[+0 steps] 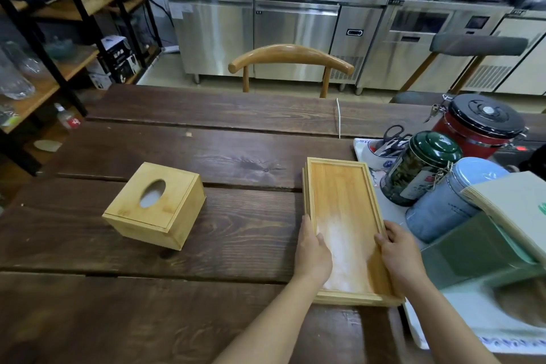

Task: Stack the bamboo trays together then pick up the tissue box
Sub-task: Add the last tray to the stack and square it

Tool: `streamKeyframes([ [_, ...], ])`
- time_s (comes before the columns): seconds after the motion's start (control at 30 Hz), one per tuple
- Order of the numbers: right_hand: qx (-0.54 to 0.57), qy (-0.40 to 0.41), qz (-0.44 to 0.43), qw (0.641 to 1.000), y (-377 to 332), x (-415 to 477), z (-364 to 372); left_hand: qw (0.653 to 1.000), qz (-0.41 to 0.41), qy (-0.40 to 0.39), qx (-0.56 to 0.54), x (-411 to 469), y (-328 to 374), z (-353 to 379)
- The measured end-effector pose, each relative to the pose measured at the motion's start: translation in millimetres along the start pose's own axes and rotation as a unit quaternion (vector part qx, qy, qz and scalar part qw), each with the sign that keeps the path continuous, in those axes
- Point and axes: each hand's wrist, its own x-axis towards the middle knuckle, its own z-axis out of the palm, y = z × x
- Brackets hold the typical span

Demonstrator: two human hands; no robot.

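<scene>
A stack of rectangular bamboo trays [339, 195] lies on the dark wooden table, right of centre, long side pointing away from me. My left hand [313, 251] grips the stack's left long edge near its front end. My right hand [399, 251] grips the right long edge, thumb over the rim. The edges of lower trays show under the top one along the left and front. A square bamboo tissue box [153, 205] with an oval slot on top stands to the left, about a hand's width from the trays, untouched.
To the right of the trays stand a green tin [419, 168], a blue-grey canister [449, 198], a red canister with a black lid [481, 127], a stack of cardboard [514, 210] and a white tray with scissors [393, 139]. A wooden chair [291, 57] faces the table's far side.
</scene>
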Motion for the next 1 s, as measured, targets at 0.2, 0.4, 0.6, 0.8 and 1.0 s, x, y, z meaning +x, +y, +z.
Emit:
streamKeyframes([
  [0.2, 0.017, -0.02, -0.02, 0.999, -2, 3, -4, 0.999, -0.018, -0.024, -0.042, 12, 3, -9],
  [0.4, 0.091, -0.079, 0.001, 0.993, -16, 20, -6, 0.992, -0.021, -0.06, -0.109, 37, 21, -21],
  [0.6, 0.142, -0.11, 0.016, 0.984, -35, 42, -5, 0.985, -0.017, -0.067, -0.158, 62, 29, -20],
  [0.8, 0.17, -0.112, 0.015, 0.979, -34, 49, 0, 0.979, -0.025, -0.066, -0.189, 70, 19, -12],
  [1.0, 0.188, -0.126, 0.019, 0.974, -35, 47, -2, 0.977, -0.026, -0.072, -0.2, 71, 16, -10],
])
